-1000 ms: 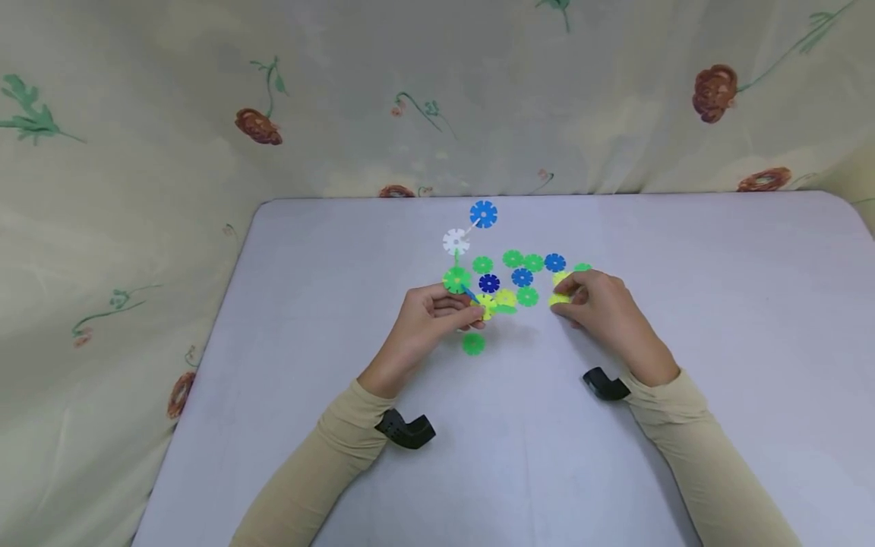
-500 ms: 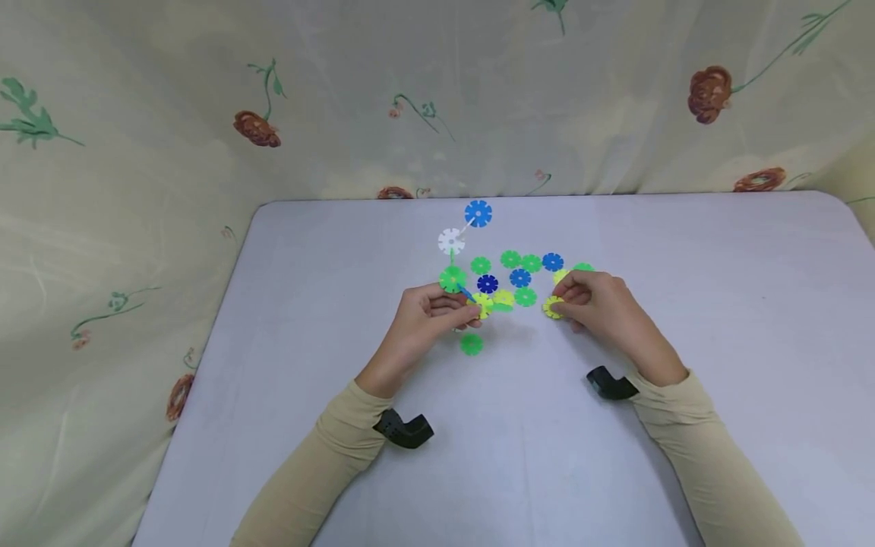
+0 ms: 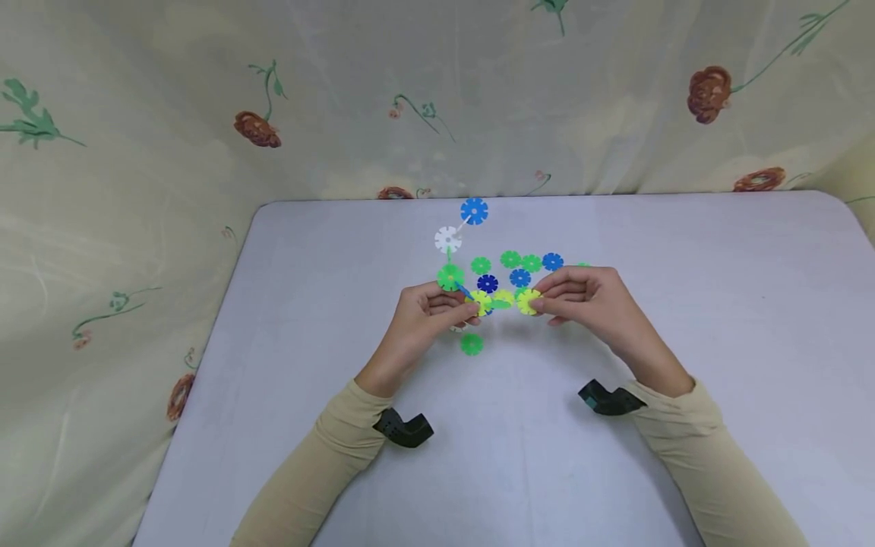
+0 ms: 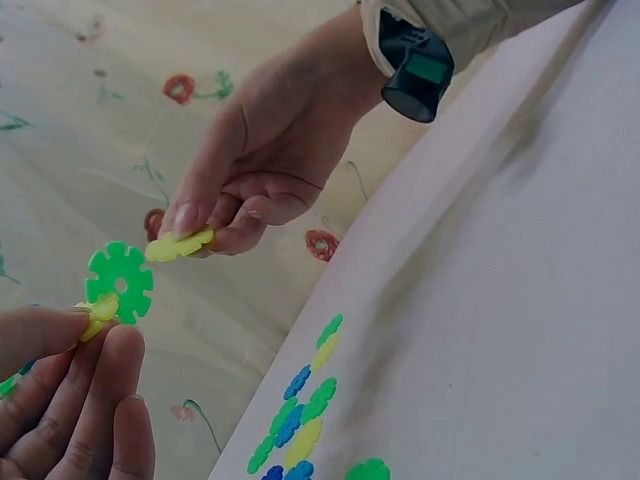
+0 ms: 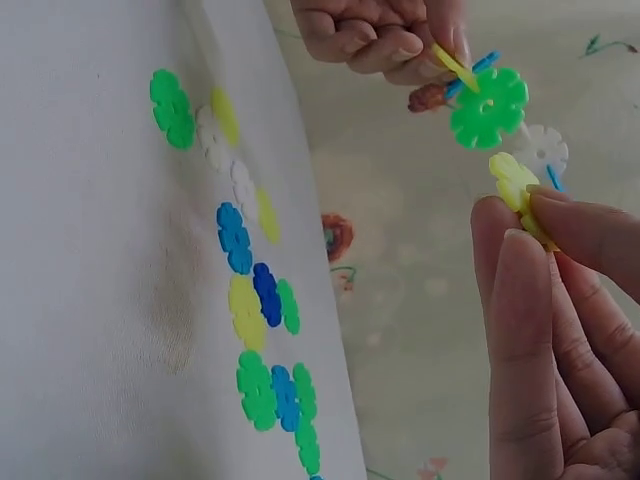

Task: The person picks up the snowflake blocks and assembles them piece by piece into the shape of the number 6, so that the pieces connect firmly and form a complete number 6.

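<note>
My left hand [image 3: 431, 315] pinches a yellow notched disc [image 3: 481, 302] that belongs to a chain of slotted plastic discs. Up from it run a green disc [image 3: 450, 277], a white disc [image 3: 447, 240] and a blue disc [image 3: 474, 211]. Another green disc [image 4: 120, 280] stands out from the held yellow one in the left wrist view. Between thumb and fingertips my right hand [image 3: 584, 300] holds a single yellow disc [image 3: 529, 301], a short gap away from the chain. The right wrist view shows this loose yellow disc [image 5: 515, 185] close to the chain's green disc [image 5: 490, 108].
On the white table [image 3: 718, 319], several loose discs lie behind and between the hands, among them a dark blue disc [image 3: 488, 283] and a blue disc [image 3: 553, 261]. One green disc [image 3: 472, 344] lies nearer the front. A flowered curtain [image 3: 328, 99] hangs behind the table.
My right hand has lifted the yellow disc from the right side of the pile and brought it left, toward the chain. The left hand has barely shifted.
</note>
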